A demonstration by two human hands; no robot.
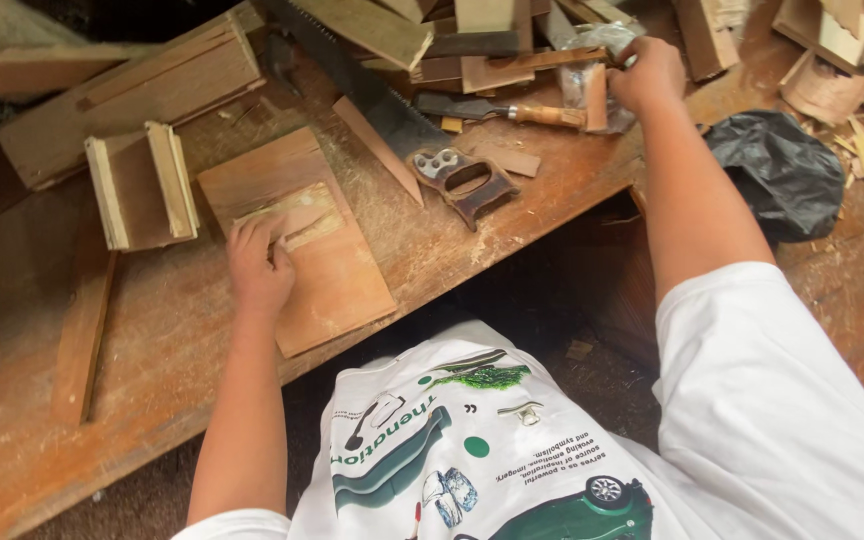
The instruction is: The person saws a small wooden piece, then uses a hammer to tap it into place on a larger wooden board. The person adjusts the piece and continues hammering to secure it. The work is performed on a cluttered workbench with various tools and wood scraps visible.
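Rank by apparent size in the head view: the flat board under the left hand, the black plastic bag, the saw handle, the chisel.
1. Flat board
2. Black plastic bag
3. Saw handle and chisel: the chisel is longer but thinner, too close to rank.

The worktop (152,350) is reddish-brown wood dusted with pale sawdust. The flat board (297,240) at centre left is orange-brown with a lighter tan patch. The handsaw (392,110) has a dark grey blade and dark brown handle. At right, the plastic bag (777,170) is black. The T-shirt (752,420) below is white, printed in green.
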